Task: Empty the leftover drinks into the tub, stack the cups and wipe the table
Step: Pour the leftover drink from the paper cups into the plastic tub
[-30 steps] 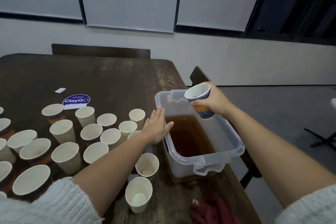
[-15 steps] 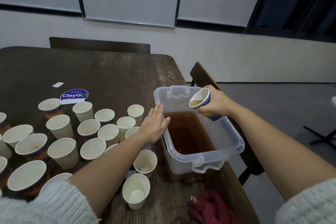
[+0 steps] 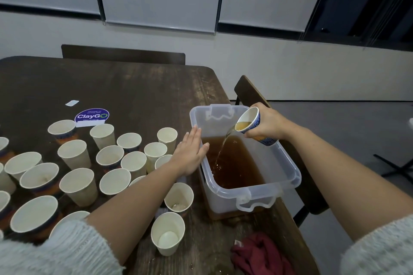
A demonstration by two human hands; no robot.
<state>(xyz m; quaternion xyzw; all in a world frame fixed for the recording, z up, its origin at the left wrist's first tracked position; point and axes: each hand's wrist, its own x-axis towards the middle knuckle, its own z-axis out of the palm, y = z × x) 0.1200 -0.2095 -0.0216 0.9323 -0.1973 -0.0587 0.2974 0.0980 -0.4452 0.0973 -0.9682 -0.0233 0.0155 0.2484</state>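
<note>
1. Head view: the right hand (image 3: 267, 124) has its fingers curled round a blue-patterned paper cup (image 3: 253, 125), tipped over with the mouth facing left above the far right part of the tub (image 3: 290, 169).
2. A thin stream of amber drink (image 3: 223, 147) runs from the cup's lower lip into the brown liquid (image 3: 237, 163) already filling the clear plastic tub.
3. The left hand (image 3: 190, 156) lies flat with fingers straight and together, pressed against the tub's left wall; it grips nothing.
4. The tub sits at the right edge of the dark wooden table (image 3: 125, 89), with a clip handle on its near end.
5. Just left of the tub, under and beside the left forearm, stands a crowd of upright paper cups (image 3: 109, 156), packed close, several touching.
6. Two more cups stand nearer the person: one (image 3: 178, 196) close to the tub's near left corner, with what may be a residue at its bottom, and one (image 3: 167, 232) in front of it.
7. A dark red cloth (image 3: 259, 254) lies bunched on the table's near edge, in front of the tub.
8. A round purple "ClayGO" sticker (image 3: 92, 116) and a small white label (image 3: 72, 103) are on the tabletop behind the cups.
9. Chair backs show beyond the table's far edge (image 3: 123, 54) and right of the tub (image 3: 248, 91).
</note>
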